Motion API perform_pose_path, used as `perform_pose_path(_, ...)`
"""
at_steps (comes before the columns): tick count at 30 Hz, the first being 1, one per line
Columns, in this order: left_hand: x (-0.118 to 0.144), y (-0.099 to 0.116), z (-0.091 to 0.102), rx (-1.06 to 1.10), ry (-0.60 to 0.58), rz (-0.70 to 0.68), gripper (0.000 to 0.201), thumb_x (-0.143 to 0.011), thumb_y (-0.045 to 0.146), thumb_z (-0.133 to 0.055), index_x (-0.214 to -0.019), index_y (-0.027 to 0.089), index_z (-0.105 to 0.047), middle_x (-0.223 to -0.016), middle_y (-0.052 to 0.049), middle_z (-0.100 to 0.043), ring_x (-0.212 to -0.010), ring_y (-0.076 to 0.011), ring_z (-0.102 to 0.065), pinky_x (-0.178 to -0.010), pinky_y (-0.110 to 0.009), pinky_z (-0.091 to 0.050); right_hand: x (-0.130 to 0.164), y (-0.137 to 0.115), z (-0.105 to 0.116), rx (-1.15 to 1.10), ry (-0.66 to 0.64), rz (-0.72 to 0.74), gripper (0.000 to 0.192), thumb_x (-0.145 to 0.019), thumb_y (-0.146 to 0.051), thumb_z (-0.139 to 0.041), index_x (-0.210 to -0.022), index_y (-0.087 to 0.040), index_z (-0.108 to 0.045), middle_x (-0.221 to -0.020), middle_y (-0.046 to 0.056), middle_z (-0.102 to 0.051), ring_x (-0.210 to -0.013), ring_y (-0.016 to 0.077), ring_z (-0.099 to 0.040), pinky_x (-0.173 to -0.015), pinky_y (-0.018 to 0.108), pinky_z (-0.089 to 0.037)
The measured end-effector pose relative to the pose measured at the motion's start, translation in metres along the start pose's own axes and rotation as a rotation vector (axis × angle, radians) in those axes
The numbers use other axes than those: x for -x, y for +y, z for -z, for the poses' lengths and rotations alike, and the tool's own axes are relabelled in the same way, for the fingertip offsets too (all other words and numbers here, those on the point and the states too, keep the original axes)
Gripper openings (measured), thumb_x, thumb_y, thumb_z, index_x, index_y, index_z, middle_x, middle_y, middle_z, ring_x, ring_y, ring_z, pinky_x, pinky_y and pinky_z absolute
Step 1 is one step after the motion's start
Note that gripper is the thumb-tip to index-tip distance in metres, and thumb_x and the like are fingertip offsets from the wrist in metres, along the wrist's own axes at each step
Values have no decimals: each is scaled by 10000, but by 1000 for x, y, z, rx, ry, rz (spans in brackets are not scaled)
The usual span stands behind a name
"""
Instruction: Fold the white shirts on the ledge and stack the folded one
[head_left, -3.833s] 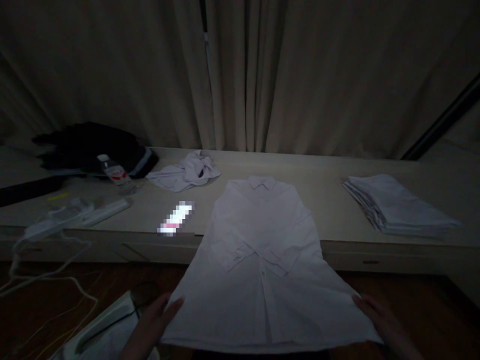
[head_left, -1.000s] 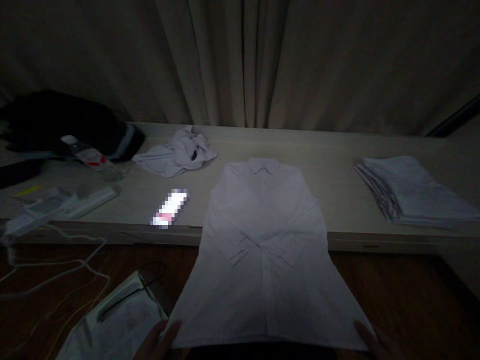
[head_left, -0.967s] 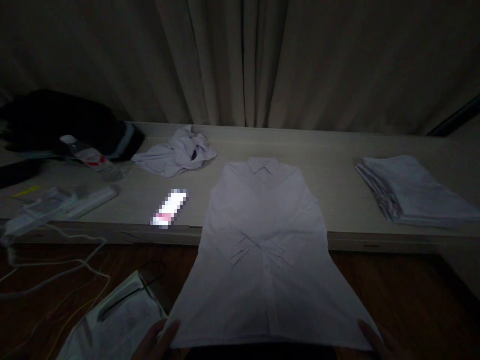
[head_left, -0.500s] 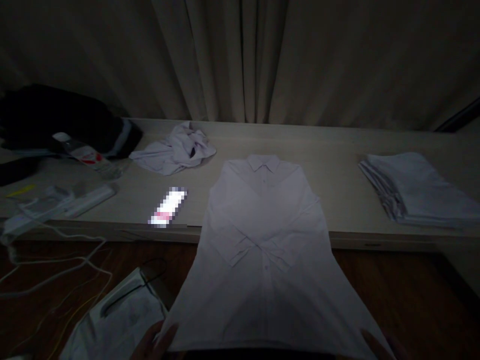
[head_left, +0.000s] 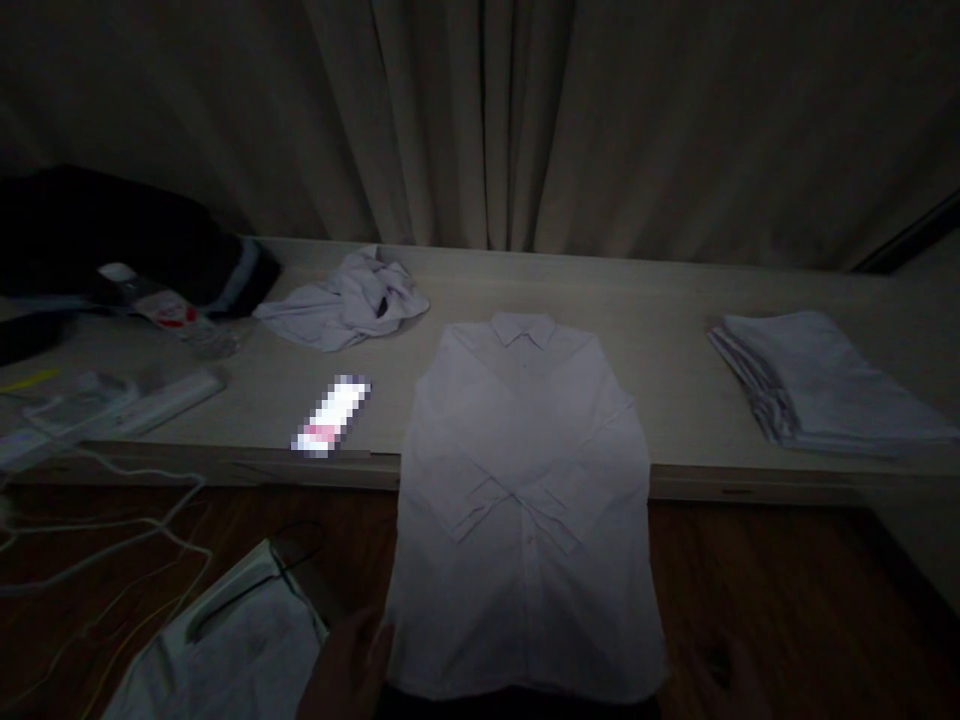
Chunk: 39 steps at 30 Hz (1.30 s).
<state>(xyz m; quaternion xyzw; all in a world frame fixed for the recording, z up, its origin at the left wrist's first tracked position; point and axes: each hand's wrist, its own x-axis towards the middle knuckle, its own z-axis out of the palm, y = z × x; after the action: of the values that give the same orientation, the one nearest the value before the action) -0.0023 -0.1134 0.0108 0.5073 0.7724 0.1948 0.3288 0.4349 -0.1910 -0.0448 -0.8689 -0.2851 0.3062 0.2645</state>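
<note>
White cotton, a buttoned shirt (head_left: pixel 525 480) lies face up with its collar on the pale bench (head_left: pixel 675 400) and its lower half hanging off the near edge toward the camera, sleeves crossed over the front. The left hand (head_left: pixel 349 665) sits at the shirt's near left corner, fingers against the hem; the light is too dim to tell whether its grip is closed on the cloth. The right hand (head_left: pixel 712 670) is a dark blur just beside the near right corner, and its grip cannot be made out either. Far left on the bench lies a crumpled white garment (head_left: pixel 345 305), with a plastic bottle (head_left: pixel 161 310) and a dark bundle (head_left: pixel 112 240) further left. A stack of folded white shirts (head_left: pixel 817 385) rests at the right end. A white bag (head_left: pixel 225 650) lies on the floor, near left.
</note>
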Motion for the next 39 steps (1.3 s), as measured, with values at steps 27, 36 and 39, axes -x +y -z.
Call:
perform_pose_path(27, -158, 15, -27, 291, -46, 22, 561, -716, 605, -487, -934, 114, -651, -1026, -166, -688, -979, -301, -628, -920, -424, -445, -130, -110, -34, -43, 17, 125, 641, -736, -624, -361, -1041, -106, -584, -1015, 181, -653, -929, 287, -612, -799, 389, -455)
perform_pose_path(36, -142, 65, 17, 351, -2, 58, 544, -628, 667, -579, -832, 164, -621, -743, -31, -674, -731, -228, -621, -647, -316, -485, -131, -138, 0, -91, 54, 164, 512, -698, -613, -433, -822, -162, -641, -826, 94, -690, -819, 262, -615, -707, 335, -451)
perform_pose_path(39, -148, 60, 17, 326, -19, 58, 550, -649, 674, -555, -848, 165, -608, -751, -35, -669, -741, -231, -622, -654, -318, -490, -136, -137, 5, -81, 26, 172, 493, -713, -604, -445, -823, -160, -630, -798, 90, -684, -775, 249, -616, -689, 337, -460)
